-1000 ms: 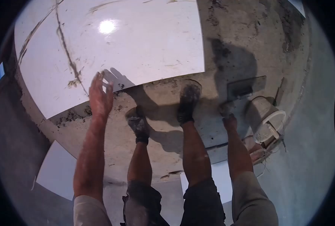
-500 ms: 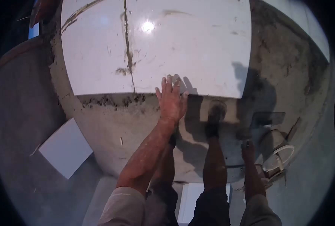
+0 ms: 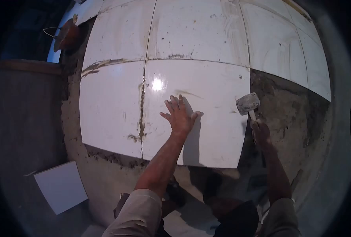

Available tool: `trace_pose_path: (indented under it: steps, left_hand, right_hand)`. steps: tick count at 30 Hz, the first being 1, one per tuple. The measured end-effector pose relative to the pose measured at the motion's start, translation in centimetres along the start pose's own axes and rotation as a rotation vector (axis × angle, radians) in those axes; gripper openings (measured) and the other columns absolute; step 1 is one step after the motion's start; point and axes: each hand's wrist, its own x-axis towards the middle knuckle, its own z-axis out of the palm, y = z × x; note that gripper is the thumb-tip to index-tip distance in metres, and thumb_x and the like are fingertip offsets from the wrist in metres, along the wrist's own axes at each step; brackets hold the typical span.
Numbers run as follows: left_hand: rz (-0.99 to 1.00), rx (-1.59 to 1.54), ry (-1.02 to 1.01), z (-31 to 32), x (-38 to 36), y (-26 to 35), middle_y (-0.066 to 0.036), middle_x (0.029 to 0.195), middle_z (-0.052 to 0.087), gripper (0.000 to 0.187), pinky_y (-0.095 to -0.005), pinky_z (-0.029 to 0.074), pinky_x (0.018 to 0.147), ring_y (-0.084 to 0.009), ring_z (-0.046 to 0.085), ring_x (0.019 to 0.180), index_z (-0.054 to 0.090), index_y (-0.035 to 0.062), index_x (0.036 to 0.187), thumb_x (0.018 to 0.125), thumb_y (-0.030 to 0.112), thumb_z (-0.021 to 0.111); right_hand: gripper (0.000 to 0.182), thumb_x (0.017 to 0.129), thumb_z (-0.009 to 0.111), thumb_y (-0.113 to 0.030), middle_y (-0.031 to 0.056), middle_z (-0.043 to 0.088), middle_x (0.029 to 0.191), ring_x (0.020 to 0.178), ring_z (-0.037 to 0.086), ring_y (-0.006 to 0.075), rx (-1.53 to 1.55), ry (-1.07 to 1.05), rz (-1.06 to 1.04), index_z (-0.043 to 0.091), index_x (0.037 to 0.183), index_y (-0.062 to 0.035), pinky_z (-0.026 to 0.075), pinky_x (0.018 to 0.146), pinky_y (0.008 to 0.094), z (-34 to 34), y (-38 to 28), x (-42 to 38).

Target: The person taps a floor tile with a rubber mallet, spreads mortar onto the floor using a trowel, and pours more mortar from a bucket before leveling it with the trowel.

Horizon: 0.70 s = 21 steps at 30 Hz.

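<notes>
My left hand (image 3: 180,117) lies with spread fingers on a large white tile (image 3: 219,134), right of the mortar-smeared joint. My right hand (image 3: 260,132) is wrapped round the handle of a mallet (image 3: 248,103). The mallet's grey, stained head is over the tile's right edge; whether it touches the tile I cannot tell. Another white tile (image 3: 108,110) lies left of the joint.
More laid tiles (image 3: 199,31) stretch across the back. Rough mortar (image 3: 282,106) borders the tile on the right. A loose white tile (image 3: 61,188) lies at the lower left. At the upper left is a reddish container (image 3: 67,35) with a wire handle.
The view has shifted forward over more tiles. My left hand has moved from the tile's near edge farther onto its surface. My right hand has risen with the mallet to the tile's right edge.
</notes>
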Motion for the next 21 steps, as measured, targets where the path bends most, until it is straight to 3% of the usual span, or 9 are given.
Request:
trace_pose_path:
  steps: [1,3,4,7,14,17,18,19,21]
  left_hand:
    - [0.011,-0.007,0.024,0.5,0.3,0.3,-0.028,0.15,0.013,0.101,-0.0787,0.015,0.096,-0.0493,0.01,0.138,0.022,0.0018,0.146,0.075,0.058,0.068]
    - [-0.008,-0.005,-0.014,1.3,0.7,0.5,-0.029,0.15,0.012,0.112,-0.0797,0.014,0.094,-0.0494,0.008,0.139,0.02,0.001,0.147,0.069,0.063,0.07]
    - [-0.07,-0.033,-0.075,1.5,1.1,0.5,-0.03,0.151,0.009,0.122,-0.0807,0.012,0.094,-0.0494,0.004,0.139,0.017,-0.0001,0.147,0.063,0.068,0.071]
    - [-0.104,-0.066,-0.092,2.0,1.3,0.8,-0.029,0.152,0.004,0.124,-0.0807,0.008,0.094,-0.0494,0.0,0.14,0.015,-0.0009,0.147,0.062,0.069,0.072]
    - [-0.076,-0.077,-0.07,2.3,0.8,0.9,-0.03,0.152,0.003,0.126,-0.0791,0.006,0.096,-0.0491,-0.005,0.14,0.015,-0.0007,0.148,0.059,0.066,0.075]
    - [-0.069,-0.044,-0.077,2.5,0.9,0.8,-0.03,0.152,0.003,0.126,-0.0792,0.007,0.096,-0.0493,-0.005,0.14,0.014,-0.0008,0.148,0.059,0.066,0.075]
    - [-0.072,-0.047,-0.073,2.3,0.8,0.9,-0.03,0.152,0.003,0.127,-0.0793,0.007,0.096,-0.0495,-0.005,0.14,0.014,-0.0004,0.148,0.059,0.066,0.075]
    - [-0.064,-0.048,-0.076,2.3,0.8,0.9,-0.03,0.152,0.003,0.127,-0.0793,0.007,0.096,-0.0495,-0.005,0.14,0.014,-0.0004,0.148,0.059,0.066,0.075]
    - [-0.063,-0.06,-0.079,2.5,0.8,0.8,-0.03,0.152,0.002,0.128,-0.0793,0.006,0.096,-0.0498,-0.006,0.14,0.013,0.0001,0.148,0.058,0.066,0.075]
  right_hand:
    - [0.029,0.091,0.054,-0.031,0.0014,0.048,0.056,0.05,0.049,0.0108,0.003,0.015,-0.023,0.059,0.086,-0.0035,0.04,0.047,0.0304,-0.1,-0.1,1.5]
    - [0.031,0.093,0.053,-0.034,-0.0001,0.046,0.057,0.051,0.047,0.0086,-0.098,0.058,-0.338,0.056,0.082,-0.005,0.037,0.047,0.0284,0.5,-0.1,4.3]
    - [0.033,0.093,0.053,-0.036,-0.0002,0.046,0.06,0.053,0.045,0.0082,-0.022,-0.041,-0.339,0.056,0.083,-0.005,0.037,0.05,0.0301,0.3,-0.2,4.9]
    - [0.034,0.094,0.054,-0.037,-0.0006,0.047,0.062,0.056,0.042,0.0078,-0.127,-0.089,-0.474,0.055,0.083,-0.0049,0.038,0.052,0.0314,0.8,-1.4,6.0]
    - [0.045,0.095,0.048,-0.043,0.0079,0.05,0.061,0.055,0.05,0.0184,-0.259,-0.138,-0.304,0.054,0.083,-0.0004,0.042,0.053,0.0354,1.6,-4.1,6.6]
    - [0.046,0.095,0.045,-0.043,0.0078,0.05,0.061,0.054,0.051,0.0179,-0.251,-0.114,-0.352,0.054,0.084,0.0001,0.043,0.053,0.0368,1.2,-4.7,7.8]
    - [0.046,0.096,0.043,-0.042,0.0123,0.054,0.064,0.059,0.055,0.0244,-0.263,-0.097,-0.351,0.057,0.087,0.001,0.045,0.059,0.0407,1.3,-4.9,8.2]
    - [0.046,0.096,0.043,-0.042,0.0123,0.054,0.064,0.059,0.055,0.0244,-0.261,-0.09,-0.347,0.057,0.087,0.001,0.045,0.059,0.0407,1.2,-4.9,8.5]
    - [0.046,0.097,0.042,-0.041,0.0177,0.059,0.071,0.067,0.058,0.0327,-0.474,-0.073,-0.433,0.06,0.092,0.0009,0.046,0.066,0.0438,1.1,-5.0,9.0]
